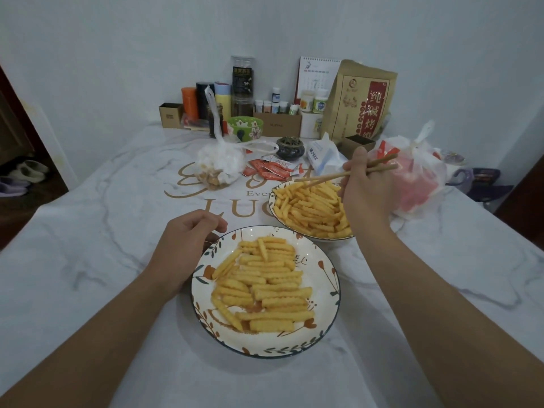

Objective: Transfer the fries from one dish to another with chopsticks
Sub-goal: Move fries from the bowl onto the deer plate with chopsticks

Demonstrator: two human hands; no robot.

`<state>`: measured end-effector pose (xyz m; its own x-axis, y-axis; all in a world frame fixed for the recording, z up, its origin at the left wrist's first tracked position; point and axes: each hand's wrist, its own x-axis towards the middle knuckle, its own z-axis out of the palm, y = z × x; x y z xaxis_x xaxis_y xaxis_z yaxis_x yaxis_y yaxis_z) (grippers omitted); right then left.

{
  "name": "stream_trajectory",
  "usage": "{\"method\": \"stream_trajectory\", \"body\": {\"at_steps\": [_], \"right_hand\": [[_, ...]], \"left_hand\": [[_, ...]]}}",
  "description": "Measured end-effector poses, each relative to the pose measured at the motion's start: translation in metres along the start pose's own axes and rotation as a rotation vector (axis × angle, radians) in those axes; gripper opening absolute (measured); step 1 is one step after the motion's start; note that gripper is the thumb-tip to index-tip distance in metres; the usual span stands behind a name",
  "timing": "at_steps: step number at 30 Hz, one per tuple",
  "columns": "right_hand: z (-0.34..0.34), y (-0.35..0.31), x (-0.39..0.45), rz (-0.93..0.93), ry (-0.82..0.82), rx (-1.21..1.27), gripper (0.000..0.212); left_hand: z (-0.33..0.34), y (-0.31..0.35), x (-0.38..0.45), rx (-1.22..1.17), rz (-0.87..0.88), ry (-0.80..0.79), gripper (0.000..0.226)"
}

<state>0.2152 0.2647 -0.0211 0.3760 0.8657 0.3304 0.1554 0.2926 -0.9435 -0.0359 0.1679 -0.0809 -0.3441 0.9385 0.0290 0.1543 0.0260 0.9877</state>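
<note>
Right hand [366, 192] grips the chopsticks [347, 173], fingers curled round them; their long axis runs up-right to down-left from the fingers, tips just left of the fingers at the far pile of fries [312, 209] in the far dish [275, 212], nothing visibly pinched yet. Left hand [188, 240] has loosely curled fingers holding nothing, fingertips touching the near dish's [206, 290] rim, its fries [265, 287] lying mostly crosswise just right of them. Right hand is nearer the far fries, which lie in mixed directions under the tips; likely a pick comes next.
</note>
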Motion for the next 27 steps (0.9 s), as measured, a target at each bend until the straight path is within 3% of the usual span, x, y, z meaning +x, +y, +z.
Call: {"method": "stream_trajectory", "body": {"at_steps": [5, 9, 14, 22, 27], "right_hand": [[0.007, 0.009, 0.003, 0.067, 0.063, 0.031, 0.049], [-0.018, -0.001, -0.001, 0.109, 0.116, 0.258, 0.041], [-0.048, -0.012, -0.023, 0.235, -0.150, 0.532, 0.057], [-0.068, -0.044, -0.027, 0.069, -0.235, 0.099, 0.066], [-0.068, -0.041, -0.026, 0.021, -0.243, 0.038, 0.064]], "left_hand": [[0.000, -0.001, 0.000, -0.014, -0.006, -0.010, 0.031], [-0.001, -0.003, 0.001, -0.003, 0.000, -0.010, 0.031], [0.000, -0.004, 0.002, 0.008, 0.014, -0.013, 0.029], [0.001, -0.006, 0.002, 0.008, 0.033, -0.008, 0.028], [0.002, -0.006, 0.003, 0.004, 0.025, -0.010, 0.027]]}}
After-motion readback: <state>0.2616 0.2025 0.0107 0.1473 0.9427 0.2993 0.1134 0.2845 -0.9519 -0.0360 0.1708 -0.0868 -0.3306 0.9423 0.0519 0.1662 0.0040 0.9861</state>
